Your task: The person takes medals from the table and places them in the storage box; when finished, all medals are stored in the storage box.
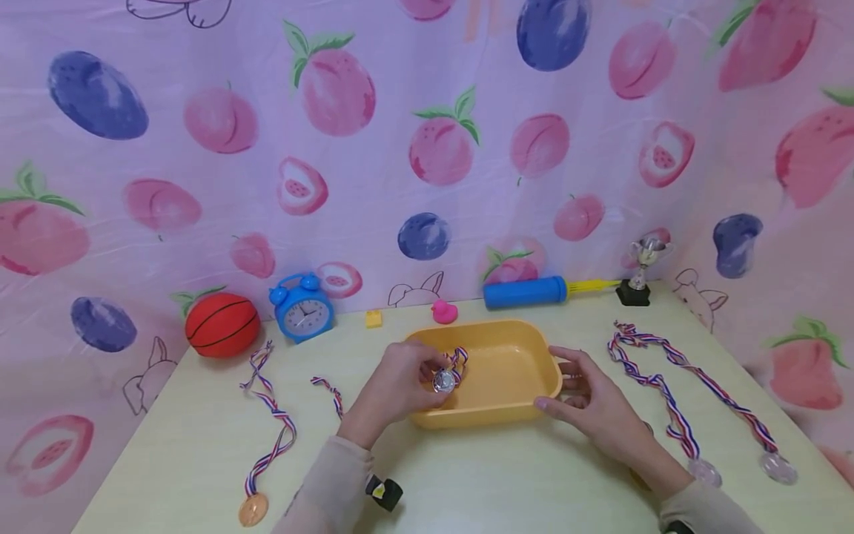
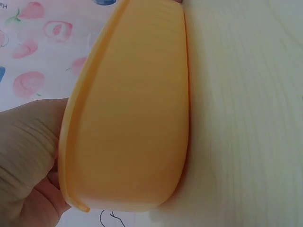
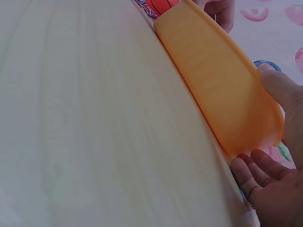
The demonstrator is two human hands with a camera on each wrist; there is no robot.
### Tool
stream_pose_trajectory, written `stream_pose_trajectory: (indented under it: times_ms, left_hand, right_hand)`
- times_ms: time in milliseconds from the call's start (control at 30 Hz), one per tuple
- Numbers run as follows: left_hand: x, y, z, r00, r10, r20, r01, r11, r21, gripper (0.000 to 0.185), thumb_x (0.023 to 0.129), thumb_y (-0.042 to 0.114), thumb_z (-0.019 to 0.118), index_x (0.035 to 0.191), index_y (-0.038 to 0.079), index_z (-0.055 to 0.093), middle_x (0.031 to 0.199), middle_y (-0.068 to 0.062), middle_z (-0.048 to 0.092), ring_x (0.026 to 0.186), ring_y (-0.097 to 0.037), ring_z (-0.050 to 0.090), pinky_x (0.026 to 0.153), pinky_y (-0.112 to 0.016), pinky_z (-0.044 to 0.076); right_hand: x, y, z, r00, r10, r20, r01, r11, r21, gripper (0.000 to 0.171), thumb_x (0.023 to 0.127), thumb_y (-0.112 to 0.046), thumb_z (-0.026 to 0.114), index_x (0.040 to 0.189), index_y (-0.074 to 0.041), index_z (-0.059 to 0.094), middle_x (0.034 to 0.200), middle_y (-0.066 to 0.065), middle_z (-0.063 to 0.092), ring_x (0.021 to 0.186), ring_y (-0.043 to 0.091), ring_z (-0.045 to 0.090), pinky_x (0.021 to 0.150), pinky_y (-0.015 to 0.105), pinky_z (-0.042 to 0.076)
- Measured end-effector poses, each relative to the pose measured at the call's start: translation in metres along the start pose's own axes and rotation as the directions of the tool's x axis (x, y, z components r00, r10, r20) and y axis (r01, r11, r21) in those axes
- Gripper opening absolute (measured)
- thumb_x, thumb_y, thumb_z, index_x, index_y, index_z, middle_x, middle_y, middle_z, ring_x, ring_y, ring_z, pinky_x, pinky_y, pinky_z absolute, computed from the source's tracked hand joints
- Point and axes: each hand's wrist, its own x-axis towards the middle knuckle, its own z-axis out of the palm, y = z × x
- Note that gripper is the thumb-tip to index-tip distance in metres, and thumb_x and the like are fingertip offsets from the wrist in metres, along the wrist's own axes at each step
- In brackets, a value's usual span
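Your left fingers (image 1: 435, 359) pinch the silver medal (image 1: 443, 380), right fingers (image 1: 575, 383) grip the yellow-orange tray (image 1: 480, 417): careless release could tangle that striped ribbon (image 1: 459, 356)!

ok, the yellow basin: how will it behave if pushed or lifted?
The yellow basin would likely feel stiff and light for its size: its walls look thin and undented beside the right hand. Pushed, it should slide across the table rather than tip, being low and wide. The smooth sides might be slippery, though the rim offers a hold.
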Motion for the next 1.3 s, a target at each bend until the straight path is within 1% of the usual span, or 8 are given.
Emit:
stream_pose_trajectory:
  times_ms: [167, 433, 700, 767, 867, 933, 1033, 1300]
  left_hand:
    - [0.004, 0.0, 0.001, 0.999, 0.012, 0.032, -0.013, 0.999, 0.029, 0.031, 0.083, 0.017, 0.101, 0.108, 0.006, 0.086, 0.087, -0.003, 0.074, 0.082, -0.023, 0.068, 0.069, -0.025, 0.057]
    - [0.009, 0.002, 0.002, 0.995, -0.057, 0.081, 0.053, 0.997, 0.05, 0.033, 0.083, 0.019, 0.101, 0.111, 0.007, 0.088, 0.088, 0.001, 0.073, 0.084, -0.019, 0.065, 0.072, -0.024, 0.057]
    - [0.009, 0.003, 0.001, 0.989, -0.088, 0.116, 0.087, 0.996, 0.007, 0.034, 0.083, 0.015, 0.101, 0.114, 0.008, 0.088, 0.094, 0.0, 0.075, 0.087, -0.019, 0.065, 0.073, -0.024, 0.059]
    - [0.01, 0.003, 0.002, 0.988, -0.088, 0.13, 0.088, 0.996, 0.005, 0.036, 0.083, 0.016, 0.101, 0.115, 0.007, 0.088, 0.095, -0.001, 0.076, 0.087, -0.018, 0.066, 0.074, -0.023, 0.06]
    - [0.01, 0.003, 0.003, 0.987, -0.066, 0.145, 0.064, 0.998, 0.015, 0.038, 0.083, 0.017, 0.102, 0.115, 0.005, 0.088, 0.094, -0.002, 0.078, 0.085, -0.017, 0.067, 0.073, -0.023, 0.059]
    - [0.011, 0.002, 0.003, 0.988, -0.044, 0.146, 0.041, 0.999, 0.024, 0.038, 0.082, 0.018, 0.102, 0.115, 0.004, 0.087, 0.092, -0.003, 0.078, 0.083, -0.018, 0.067, 0.071, -0.023, 0.059]
    - [0.011, 0.001, 0.004, 0.989, -0.031, 0.143, 0.027, 0.999, 0.025, 0.039, 0.083, 0.019, 0.102, 0.116, 0.005, 0.087, 0.092, -0.003, 0.078, 0.084, -0.018, 0.066, 0.07, -0.024, 0.058]
    - [0.01, 0.001, 0.001, 0.99, -0.028, 0.138, 0.025, 0.999, 0.02, 0.05, 0.081, 0.02, 0.103, 0.125, 0.005, 0.084, 0.101, -0.007, 0.079, 0.092, -0.022, 0.072, 0.08, -0.026, 0.061]
  right_hand:
    - [0.0, 0.0, -0.002, 1.0, -0.003, 0.0, 0.003, 1.0, -0.001, 0.09, 0.096, -0.034, 0.091, 0.17, -0.026, 0.04, 0.152, 0.016, 0.059, 0.128, 0.032, 0.068, 0.096, 0.02, 0.06]
    - [0.001, 0.0, -0.003, 1.0, -0.022, 0.003, 0.022, 1.0, 0.003, 0.089, 0.096, -0.033, 0.091, 0.169, -0.026, 0.04, 0.15, 0.016, 0.06, 0.128, 0.032, 0.068, 0.096, 0.019, 0.059]
    - [0.001, -0.001, -0.003, 1.0, -0.019, 0.001, 0.019, 1.0, -0.016, 0.087, 0.097, -0.034, 0.09, 0.169, -0.027, 0.04, 0.151, 0.015, 0.06, 0.128, 0.032, 0.068, 0.096, 0.018, 0.059]
    - [0.001, -0.001, -0.003, 1.0, -0.017, 0.0, 0.017, 1.0, -0.017, 0.087, 0.097, -0.034, 0.09, 0.169, -0.027, 0.041, 0.151, 0.015, 0.06, 0.128, 0.032, 0.068, 0.096, 0.018, 0.059]
    - [0.001, -0.001, -0.002, 1.0, -0.01, 0.0, 0.01, 1.0, -0.013, 0.088, 0.097, -0.035, 0.09, 0.169, -0.027, 0.04, 0.151, 0.015, 0.06, 0.129, 0.032, 0.068, 0.096, 0.019, 0.059]
    - [0.001, 0.0, -0.001, 1.0, -0.004, 0.001, 0.004, 1.0, -0.009, 0.089, 0.097, -0.035, 0.09, 0.17, -0.026, 0.04, 0.152, 0.016, 0.06, 0.129, 0.032, 0.068, 0.096, 0.019, 0.059]
    - [0.001, 0.001, -0.001, 1.0, -0.002, 0.003, 0.002, 1.0, -0.008, 0.09, 0.097, -0.036, 0.09, 0.17, -0.026, 0.039, 0.152, 0.015, 0.06, 0.129, 0.031, 0.068, 0.096, 0.02, 0.059]
    - [0.001, 0.002, 0.0, 1.0, 0.003, 0.0, -0.003, 1.0, -0.007, 0.091, 0.096, -0.037, 0.09, 0.17, -0.026, 0.039, 0.152, 0.015, 0.06, 0.129, 0.031, 0.068, 0.097, 0.021, 0.06]
